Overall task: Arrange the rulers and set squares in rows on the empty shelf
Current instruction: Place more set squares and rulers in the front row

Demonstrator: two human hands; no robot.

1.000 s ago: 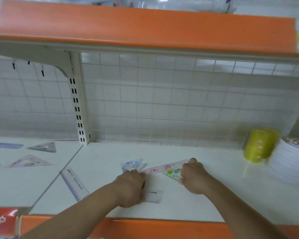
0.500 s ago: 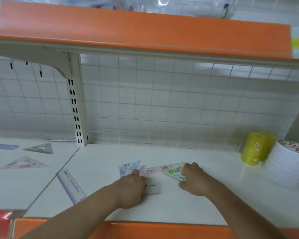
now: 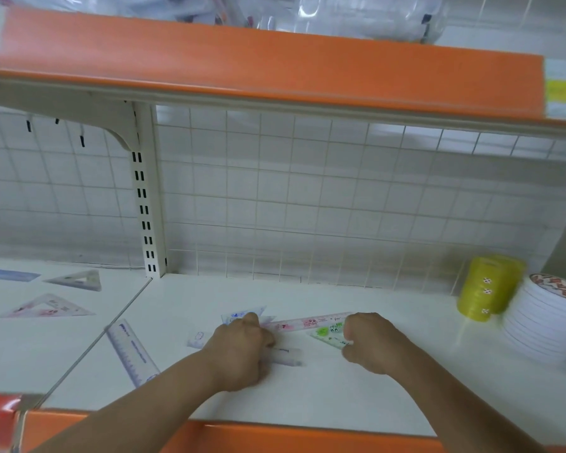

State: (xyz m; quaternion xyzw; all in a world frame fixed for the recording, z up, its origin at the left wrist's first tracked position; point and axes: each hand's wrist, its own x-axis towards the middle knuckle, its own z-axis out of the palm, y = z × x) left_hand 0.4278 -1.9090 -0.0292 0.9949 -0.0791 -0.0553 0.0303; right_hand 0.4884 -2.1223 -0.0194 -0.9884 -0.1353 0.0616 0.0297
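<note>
Rulers and set squares (image 3: 307, 323) lie mid-shelf (image 3: 307, 397): left hand (image 3: 239, 351) fingers curled onto the clear ruler (image 3: 286, 357), right hand (image 3: 371, 344) pinching the green set square (image 3: 327, 335). Likely light, stiff, slick plastic; best lifted by an edge.

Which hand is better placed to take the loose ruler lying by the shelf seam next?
Left. The ruler lies just left of the left hand; the right hand sits farther right, pinching the green set square, and would have to cross over.

Both forearms reach forward, left hand (image 3: 239, 351) and right hand (image 3: 370, 344) curled, knuckles up.
</note>
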